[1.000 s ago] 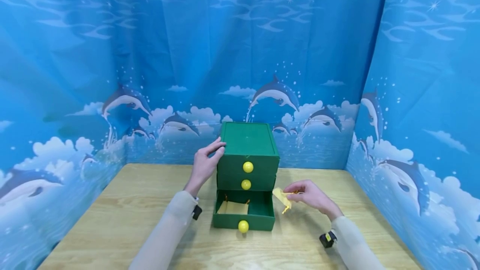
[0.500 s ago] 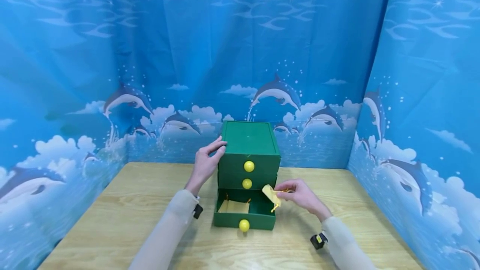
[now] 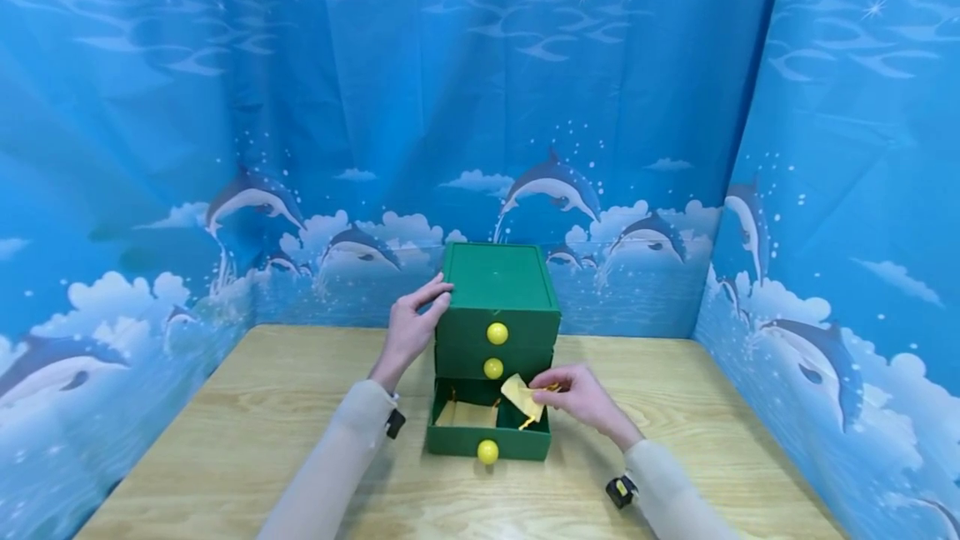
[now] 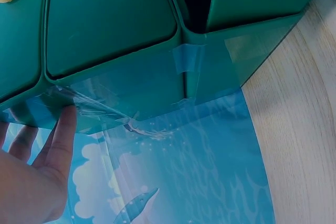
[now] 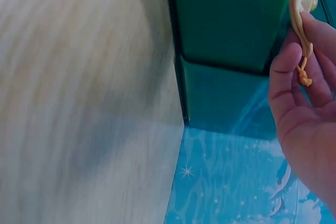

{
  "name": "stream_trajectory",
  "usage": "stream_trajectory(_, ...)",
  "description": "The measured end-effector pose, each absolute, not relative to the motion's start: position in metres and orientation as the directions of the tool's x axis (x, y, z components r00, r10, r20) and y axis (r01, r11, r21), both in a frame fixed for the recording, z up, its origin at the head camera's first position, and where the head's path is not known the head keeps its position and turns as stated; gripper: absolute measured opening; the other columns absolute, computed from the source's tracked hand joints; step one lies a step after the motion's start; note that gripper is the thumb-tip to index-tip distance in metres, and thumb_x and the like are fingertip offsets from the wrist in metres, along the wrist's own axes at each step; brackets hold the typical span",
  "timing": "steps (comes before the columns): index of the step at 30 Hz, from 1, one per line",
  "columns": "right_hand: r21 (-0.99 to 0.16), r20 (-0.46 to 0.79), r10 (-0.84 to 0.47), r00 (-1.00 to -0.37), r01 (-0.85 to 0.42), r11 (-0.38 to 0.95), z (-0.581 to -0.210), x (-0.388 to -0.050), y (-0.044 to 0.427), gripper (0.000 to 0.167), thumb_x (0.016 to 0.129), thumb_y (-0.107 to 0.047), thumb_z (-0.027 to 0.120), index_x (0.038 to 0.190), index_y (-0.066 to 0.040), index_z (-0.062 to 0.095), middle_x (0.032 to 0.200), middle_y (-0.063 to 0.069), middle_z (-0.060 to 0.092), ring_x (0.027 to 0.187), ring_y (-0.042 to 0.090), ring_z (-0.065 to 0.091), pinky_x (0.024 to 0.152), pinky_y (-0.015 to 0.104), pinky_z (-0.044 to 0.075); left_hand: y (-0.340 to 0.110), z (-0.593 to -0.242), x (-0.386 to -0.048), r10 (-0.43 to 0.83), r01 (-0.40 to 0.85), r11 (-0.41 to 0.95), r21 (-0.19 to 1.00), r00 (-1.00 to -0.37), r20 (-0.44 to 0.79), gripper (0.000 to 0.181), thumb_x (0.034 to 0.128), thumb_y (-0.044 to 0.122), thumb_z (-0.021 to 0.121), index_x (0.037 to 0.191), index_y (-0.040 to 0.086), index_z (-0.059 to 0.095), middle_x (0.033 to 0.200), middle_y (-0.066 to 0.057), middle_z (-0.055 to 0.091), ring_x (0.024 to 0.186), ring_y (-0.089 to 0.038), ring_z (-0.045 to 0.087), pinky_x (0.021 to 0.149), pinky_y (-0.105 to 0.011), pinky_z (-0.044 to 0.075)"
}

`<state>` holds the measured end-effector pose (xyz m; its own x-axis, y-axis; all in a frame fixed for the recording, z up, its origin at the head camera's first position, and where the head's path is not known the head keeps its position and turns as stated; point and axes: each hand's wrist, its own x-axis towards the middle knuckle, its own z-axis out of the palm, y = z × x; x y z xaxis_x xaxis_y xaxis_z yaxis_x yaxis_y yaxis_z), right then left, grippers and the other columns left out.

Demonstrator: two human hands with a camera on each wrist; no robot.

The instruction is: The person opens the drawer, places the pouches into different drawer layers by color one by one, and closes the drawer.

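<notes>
A green cabinet [image 3: 498,277] with three yellow-knobbed drawers stands on the table. Its bottom drawer [image 3: 457,442] is pulled out, and a yellow drawstring pouch [image 3: 467,415] lies in that drawer's left part. My right hand [image 3: 581,397] pinches a second yellow drawstring pouch [image 3: 519,397] near its cords, tilted over the drawer's right part. In the right wrist view the knotted orange cord [image 5: 304,76] hangs between thumb and fingers. My left hand [image 3: 411,325] rests its fingers on the cabinet's upper left side; the left wrist view shows straight fingers [image 4: 64,137] against that side wall.
The cabinet stands on a light wooden table [image 3: 315,432]. Behind and at both sides hangs a blue curtain [image 3: 375,107] printed with dolphins. Each wrist carries a small black camera [image 3: 621,491]. Clear tape [image 4: 189,59] lies across the cabinet's side.
My right hand has moved left with the pouch, from beside the cabinet to over the pulled-out drawer. The left hand has stayed at the cabinet's side.
</notes>
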<state>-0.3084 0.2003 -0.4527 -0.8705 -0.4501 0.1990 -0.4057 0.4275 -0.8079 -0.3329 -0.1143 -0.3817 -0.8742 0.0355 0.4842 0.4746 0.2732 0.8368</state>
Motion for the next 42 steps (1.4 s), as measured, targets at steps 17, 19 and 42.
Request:
stream_trajectory(17, -0.660, 0.304, -0.476, -0.825, -0.543, 0.519, -0.456, -0.305, 0.181, 0.012, 0.087, -0.018, 0.075, 0.098, -0.020, 0.077, 0.101, -0.001, 0.075, 0.092, 0.012, 0.068, 0.071, 0.024, 0.056, -0.115, -0.381, -0.331, 0.032, 0.467, 0.273, 0.841, -0.878, 0.477, 0.038, 0.0978, 0.046, 0.057, 0.127, 0.025, 0.066, 0.150, 0.005, 0.047, 0.140, -0.019, 0.042, 0.108, -0.050, 0.043)
stream_trajectory(19, -0.646, 0.307, -0.487, -0.818, -0.555, 0.525, -0.456, -0.304, 0.180, 0.011, 0.087, -0.018, 0.074, 0.098, -0.020, 0.077, 0.101, -0.001, 0.075, 0.093, 0.012, 0.068, 0.070, 0.023, 0.056, -0.115, -0.382, -0.331, 0.035, 0.466, 0.269, 0.843, -0.879, 0.475, 0.038, 0.0981, 0.045, 0.056, 0.127, 0.024, 0.066, 0.151, 0.004, 0.047, 0.141, -0.019, 0.042, 0.108, -0.050, 0.042)
stream_trajectory(42, -0.606, 0.252, -0.553, -0.794, -0.575, 0.550, -0.454, -0.299, 0.170, 0.016, 0.087, -0.020, 0.075, 0.102, -0.020, 0.076, 0.101, -0.009, 0.074, 0.098, 0.012, 0.068, 0.087, 0.032, 0.055, -0.114, -0.382, -0.330, 0.027, 0.471, 0.278, 0.837, -0.875, 0.483, 0.038, 0.0978, 0.046, 0.057, 0.127, 0.024, 0.067, 0.150, 0.003, 0.048, 0.140, -0.019, 0.043, 0.108, -0.051, 0.042)
